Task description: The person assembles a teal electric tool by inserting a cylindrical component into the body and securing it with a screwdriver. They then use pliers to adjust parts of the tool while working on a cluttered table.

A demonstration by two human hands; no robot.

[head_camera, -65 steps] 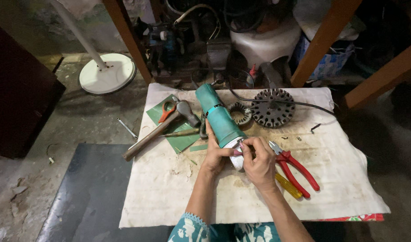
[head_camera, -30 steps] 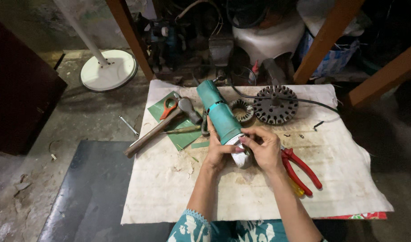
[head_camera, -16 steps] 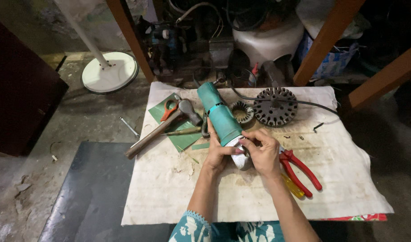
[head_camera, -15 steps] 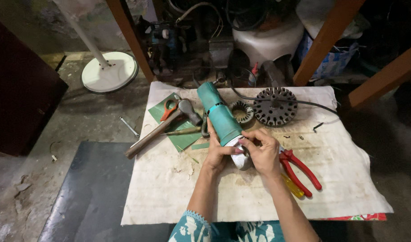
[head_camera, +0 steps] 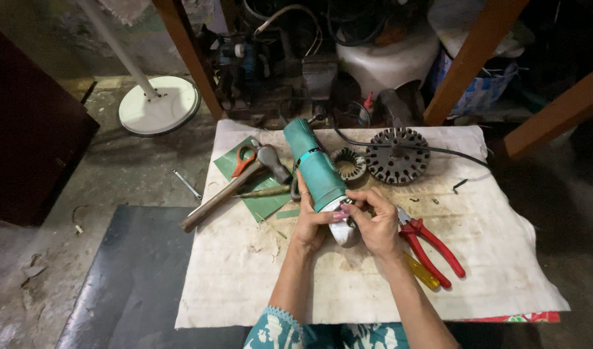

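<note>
Red pliers [head_camera: 432, 247] beside right hand [head_camera: 376, 223]

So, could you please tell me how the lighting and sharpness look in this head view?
Head view: the white cloth is evenly lit and sharp, both hands on the teal power tool are crisp, the clutter behind falls into deep shadow, and the edges bend slightly.

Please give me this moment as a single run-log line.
left hand: grips teal power tool | right hand: fingers at its metal end | red pliers: beside right hand

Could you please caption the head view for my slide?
Both hands, left and right, grip a teal power tool beside red pliers.
</note>
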